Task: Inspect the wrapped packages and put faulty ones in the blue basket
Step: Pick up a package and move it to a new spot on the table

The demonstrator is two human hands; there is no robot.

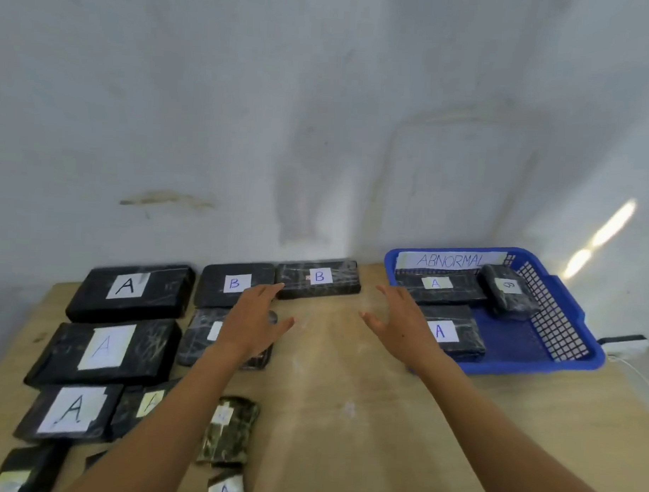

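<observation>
left fingers (270, 289): straight and spread, gripping nothing; tips just short of the far B package (318, 280)
left hand (252, 322): palm down over a wrapped package (198, 333) whose label it mostly covers; I can't tell if it touches
right fingers (387, 294): splayed, nothing held
right hand (401, 325): above the wooden table (347, 394), at the left edge of the blue basket (555, 327)
basket contents: two A packages (439, 286) lying flat, and a smaller package (509, 293) tilted at the back; its label is maybe a B, too blurred
left rows: more A-labelled packages (106, 352) on the table
</observation>
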